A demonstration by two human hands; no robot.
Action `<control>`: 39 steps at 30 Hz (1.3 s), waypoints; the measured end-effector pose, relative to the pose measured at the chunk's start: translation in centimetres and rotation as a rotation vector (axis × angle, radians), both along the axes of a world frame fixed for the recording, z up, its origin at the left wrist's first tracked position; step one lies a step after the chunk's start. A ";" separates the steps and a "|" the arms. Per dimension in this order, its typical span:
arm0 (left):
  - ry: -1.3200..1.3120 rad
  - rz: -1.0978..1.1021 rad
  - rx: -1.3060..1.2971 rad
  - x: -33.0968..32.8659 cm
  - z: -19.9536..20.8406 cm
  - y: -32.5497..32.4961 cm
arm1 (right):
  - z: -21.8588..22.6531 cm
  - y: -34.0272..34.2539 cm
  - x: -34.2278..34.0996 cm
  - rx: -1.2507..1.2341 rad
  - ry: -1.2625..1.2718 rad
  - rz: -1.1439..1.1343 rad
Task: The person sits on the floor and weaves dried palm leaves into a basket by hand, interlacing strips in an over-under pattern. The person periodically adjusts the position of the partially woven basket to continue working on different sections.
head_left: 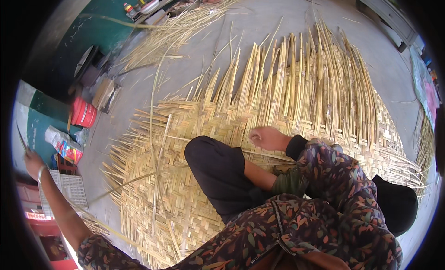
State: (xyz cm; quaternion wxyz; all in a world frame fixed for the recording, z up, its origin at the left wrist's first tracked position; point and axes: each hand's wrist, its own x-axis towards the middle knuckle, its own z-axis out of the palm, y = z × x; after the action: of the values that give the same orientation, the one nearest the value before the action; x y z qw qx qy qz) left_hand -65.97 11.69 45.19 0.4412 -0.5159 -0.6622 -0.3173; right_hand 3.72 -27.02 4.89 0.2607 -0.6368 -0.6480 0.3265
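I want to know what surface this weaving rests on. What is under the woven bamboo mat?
Grey concrete floor shows bare all around the woven bamboo mat, so the mat seems to lie flat on it. Directly beneath, nothing can be seen: the weave, the seated person's knee and the right hand cover it.

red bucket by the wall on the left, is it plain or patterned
The bucket looks plain red, with no clear pattern; it shows in the head view, at the left edge.

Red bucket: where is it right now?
In the head view, the red bucket stands at the left, on the floor just beyond the woven mat's left edge.
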 end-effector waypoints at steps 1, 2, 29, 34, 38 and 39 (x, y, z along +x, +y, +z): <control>0.122 -0.156 0.083 4.5 2.9 -0.7 | 1.8 1.4 -0.5 0.017 0.081 -0.006; 0.266 -0.293 0.158 10.2 5.3 -2.7 | 4.2 2.8 -1.5 0.097 0.186 0.014; -0.185 -1.040 -1.148 29.1 -10.9 -19.9 | 15.2 7.0 13.1 0.398 0.562 -0.376; -0.454 -0.457 -0.562 11.4 6.1 -24.1 | 13.4 6.3 19.0 0.314 0.562 -0.599; -0.599 -1.026 -0.575 22.4 -1.4 -34.4 | 16.2 6.4 19.4 0.355 0.593 -0.698; -0.698 -1.168 -0.768 25.4 -4.7 -36.7 | 16.7 6.8 19.3 0.369 0.599 -0.691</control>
State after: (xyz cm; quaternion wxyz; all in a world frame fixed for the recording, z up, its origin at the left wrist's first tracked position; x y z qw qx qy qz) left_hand -40.56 -24.98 40.53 -0.2408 -0.7677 -0.4472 -0.3908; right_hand 23.04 -20.24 21.62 0.6371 -0.6357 -0.3427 0.2693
